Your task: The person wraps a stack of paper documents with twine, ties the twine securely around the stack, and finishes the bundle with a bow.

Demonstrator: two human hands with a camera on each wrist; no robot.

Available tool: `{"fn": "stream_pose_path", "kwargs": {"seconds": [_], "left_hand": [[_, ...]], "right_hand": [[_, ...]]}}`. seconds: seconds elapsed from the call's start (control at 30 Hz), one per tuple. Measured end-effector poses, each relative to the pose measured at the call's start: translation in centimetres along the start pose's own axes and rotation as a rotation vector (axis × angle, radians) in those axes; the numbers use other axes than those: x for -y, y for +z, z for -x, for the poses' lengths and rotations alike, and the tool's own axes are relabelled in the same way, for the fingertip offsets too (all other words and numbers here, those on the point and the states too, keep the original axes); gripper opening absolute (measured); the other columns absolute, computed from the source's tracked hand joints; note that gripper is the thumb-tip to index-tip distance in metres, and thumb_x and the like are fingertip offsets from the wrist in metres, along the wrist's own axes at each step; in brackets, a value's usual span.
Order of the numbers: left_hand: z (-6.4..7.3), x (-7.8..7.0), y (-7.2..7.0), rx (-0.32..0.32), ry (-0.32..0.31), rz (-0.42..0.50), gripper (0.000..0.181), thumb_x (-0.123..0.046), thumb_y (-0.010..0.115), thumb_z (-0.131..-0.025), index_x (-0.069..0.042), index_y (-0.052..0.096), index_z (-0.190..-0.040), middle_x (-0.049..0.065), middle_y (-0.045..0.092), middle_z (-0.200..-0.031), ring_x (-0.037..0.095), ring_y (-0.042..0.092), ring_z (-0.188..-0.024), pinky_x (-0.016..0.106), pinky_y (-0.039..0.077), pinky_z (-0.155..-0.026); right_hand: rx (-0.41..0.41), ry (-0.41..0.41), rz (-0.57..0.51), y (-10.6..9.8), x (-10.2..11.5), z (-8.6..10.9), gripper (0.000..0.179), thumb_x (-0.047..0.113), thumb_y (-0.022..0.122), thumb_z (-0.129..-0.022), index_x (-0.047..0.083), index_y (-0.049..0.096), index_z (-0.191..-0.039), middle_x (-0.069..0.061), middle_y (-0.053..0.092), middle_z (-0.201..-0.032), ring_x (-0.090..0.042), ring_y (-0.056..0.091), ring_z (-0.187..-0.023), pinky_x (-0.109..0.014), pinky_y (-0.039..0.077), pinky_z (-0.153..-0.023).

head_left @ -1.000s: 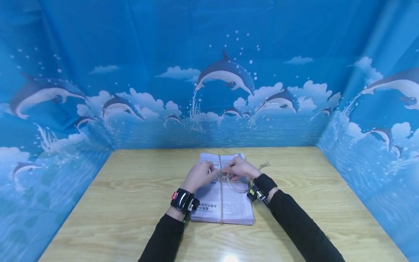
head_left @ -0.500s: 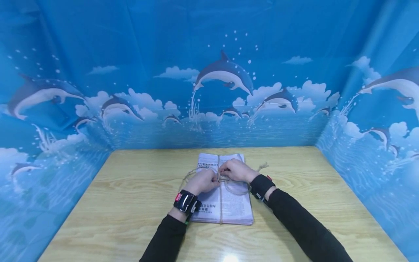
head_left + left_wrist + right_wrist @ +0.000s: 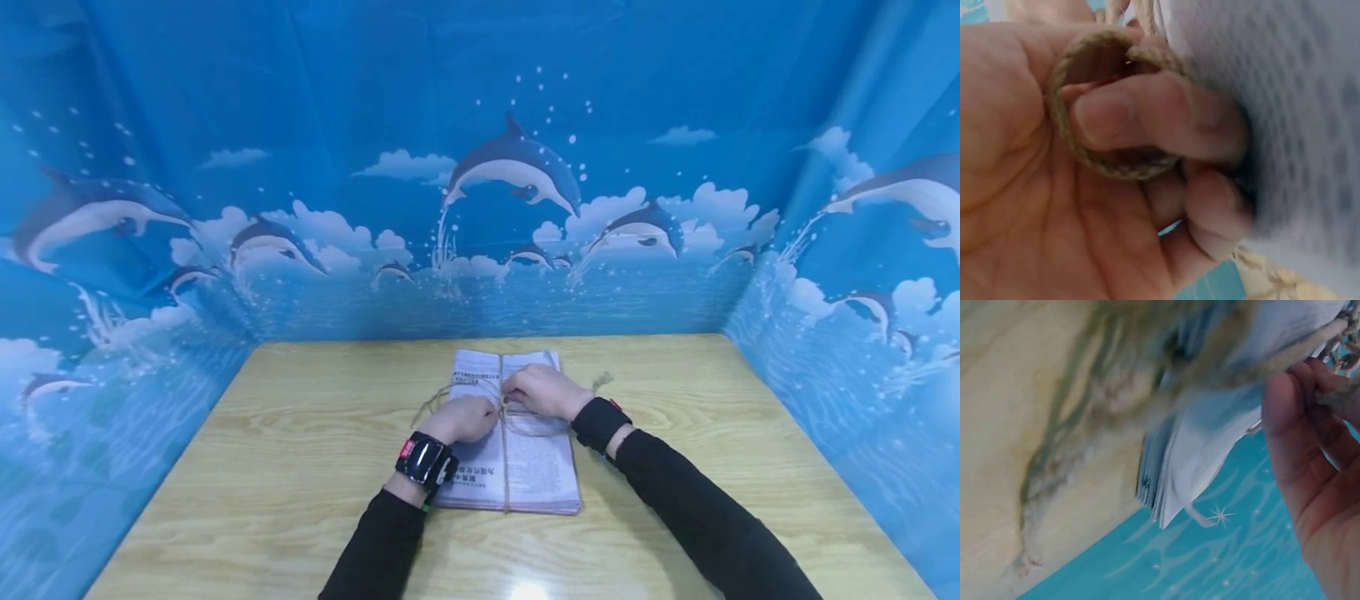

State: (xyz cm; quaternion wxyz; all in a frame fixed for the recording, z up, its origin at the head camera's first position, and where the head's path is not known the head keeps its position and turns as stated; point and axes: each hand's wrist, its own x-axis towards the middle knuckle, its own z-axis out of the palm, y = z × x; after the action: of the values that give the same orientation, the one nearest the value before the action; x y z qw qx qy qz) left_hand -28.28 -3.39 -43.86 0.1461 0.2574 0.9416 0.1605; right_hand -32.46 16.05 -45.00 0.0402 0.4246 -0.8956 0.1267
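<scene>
A stack of newspapers (image 3: 540,479) lies on the table, with twine (image 3: 506,471) running lengthwise and across it. Over the crossing in the middle, my left hand (image 3: 465,418) grips the twine with curled fingers. In the left wrist view a loop of twine (image 3: 1063,119) circles a fingertip, and the other fingers press close to the printed paper. Just to the right, my right hand (image 3: 546,390) pinches twine at the crossing. The right wrist view shows the thumb and fingers of that hand (image 3: 1316,444) closed together, with blurred twine (image 3: 1204,384) passing in front of the stack.
A loose twine loop (image 3: 431,402) reaches past the stack's left edge. A frayed end (image 3: 602,379) sticks out on the right. The wooden table (image 3: 315,467) is bordered by a blue dolphin-print curtain (image 3: 360,300) at the back and sides.
My left hand has moved slightly down and drawn twine out left into a loop. My right hand has turned palm down and shifted a little left toward the crossing.
</scene>
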Motion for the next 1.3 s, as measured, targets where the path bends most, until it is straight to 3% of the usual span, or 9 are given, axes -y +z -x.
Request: {"fn": "stream_pose_path", "kwargs": {"seconds": [0.1, 0.2, 0.33, 0.5, 0.7, 0.83, 1.07, 1.17, 1.3], "left_hand": [[0.1, -0.1, -0.5, 0.030, -0.020, -0.038, 0.031, -0.023, 0.046, -0.101, -0.011, 0.067, -0.081, 0.011, 0.069, -0.095, 0.022, 0.063, -0.078, 0.038, 0.050, -0.076], [0.2, -0.3, -0.7, 0.052, -0.020, -0.058, 0.033, -0.023, 0.045, -0.101, -0.013, 0.063, -0.075, 0.010, 0.068, -0.093, 0.021, 0.061, -0.077, 0.037, 0.049, -0.075], [0.2, -0.3, -0.6, 0.065, -0.027, -0.067, 0.035, -0.023, 0.045, -0.101, -0.014, 0.056, -0.069, 0.009, 0.065, -0.087, 0.020, 0.058, -0.073, 0.035, 0.048, -0.073], [0.1, -0.1, -0.3, 0.057, -0.055, -0.072, 0.032, -0.024, 0.045, -0.100, -0.014, 0.060, -0.074, 0.007, 0.066, -0.088, 0.018, 0.057, -0.072, 0.035, 0.048, -0.073], [0.1, -0.1, 0.2, 0.086, -0.080, -0.055, 0.031, -0.026, 0.045, -0.102, -0.012, 0.064, -0.082, 0.006, 0.062, -0.083, 0.018, 0.054, -0.065, 0.032, 0.044, -0.065], [0.3, -0.3, 0.5, 0.082, -0.033, -0.103, 0.030, -0.024, 0.046, -0.101, -0.010, 0.067, -0.085, 0.008, 0.068, -0.091, 0.020, 0.062, -0.078, 0.035, 0.050, -0.075], [0.9, -0.7, 0.5, 0.069, 0.041, -0.146, 0.030, -0.023, 0.046, -0.102, -0.012, 0.069, -0.117, 0.010, 0.069, -0.118, 0.026, 0.065, -0.109, 0.039, 0.050, -0.095], [1.2, -0.6, 0.5, 0.063, 0.063, -0.157, 0.024, -0.023, 0.048, -0.101, -0.013, 0.070, -0.106, 0.009, 0.071, -0.111, 0.025, 0.066, -0.104, 0.038, 0.051, -0.092], [1.4, -0.3, 0.4, 0.053, 0.087, -0.154, 0.021, -0.023, 0.051, -0.101, -0.016, 0.063, -0.086, 0.006, 0.070, -0.098, 0.023, 0.066, -0.095, 0.037, 0.052, -0.086]], "right_hand": [[-0.008, 0.048, 0.016, -0.4, 0.0, 0.1, 0.016, 0.006, 0.062, -0.094, 0.013, 0.074, -0.102, -0.002, 0.075, -0.096, -0.019, 0.071, -0.089, -0.035, 0.056, -0.082], [0.001, 0.116, 0.058, -0.7, -0.1, 0.1, 0.014, 0.006, 0.062, -0.093, 0.015, 0.073, -0.093, 0.000, 0.073, -0.089, -0.017, 0.069, -0.082, -0.034, 0.055, -0.076], [0.036, 0.085, 0.074, -0.8, -0.1, -0.3, 0.010, 0.011, 0.066, -0.092, 0.017, 0.073, -0.089, 0.002, 0.072, -0.087, -0.015, 0.067, -0.081, -0.033, 0.054, -0.076], [0.059, 0.024, 0.087, -0.5, 0.2, -1.0, 0.013, 0.014, 0.066, -0.092, 0.018, 0.070, -0.080, 0.005, 0.070, -0.079, -0.013, 0.067, -0.076, -0.033, 0.054, -0.075], [0.194, 0.129, 0.140, -0.1, 0.8, -1.0, 0.014, 0.017, 0.051, -0.101, 0.015, 0.058, -0.088, -0.002, 0.067, -0.086, -0.024, 0.068, -0.087, -0.039, 0.054, -0.080], [0.229, 0.152, 0.058, 0.3, -0.3, -1.0, 0.018, 0.015, 0.045, -0.102, 0.014, 0.056, -0.088, -0.006, 0.067, -0.090, -0.026, 0.068, -0.095, -0.041, 0.052, -0.085], [0.224, 0.174, -0.066, 0.7, -2.4, -1.2, 0.023, 0.014, 0.043, -0.101, 0.016, 0.048, -0.078, 0.003, 0.045, -0.068, -0.015, 0.052, -0.066, -0.032, 0.044, -0.069], [0.235, 0.167, -0.100, 0.7, -2.6, -1.5, 0.023, 0.015, 0.041, -0.102, 0.017, 0.045, -0.079, 0.005, 0.039, -0.065, -0.010, 0.044, -0.056, -0.028, 0.040, -0.066], [0.242, 0.175, -0.134, 0.7, -2.7, -1.9, 0.023, 0.014, 0.039, -0.102, 0.017, 0.045, -0.080, 0.004, 0.043, -0.065, -0.007, 0.047, -0.046, -0.025, 0.045, -0.062]]}}
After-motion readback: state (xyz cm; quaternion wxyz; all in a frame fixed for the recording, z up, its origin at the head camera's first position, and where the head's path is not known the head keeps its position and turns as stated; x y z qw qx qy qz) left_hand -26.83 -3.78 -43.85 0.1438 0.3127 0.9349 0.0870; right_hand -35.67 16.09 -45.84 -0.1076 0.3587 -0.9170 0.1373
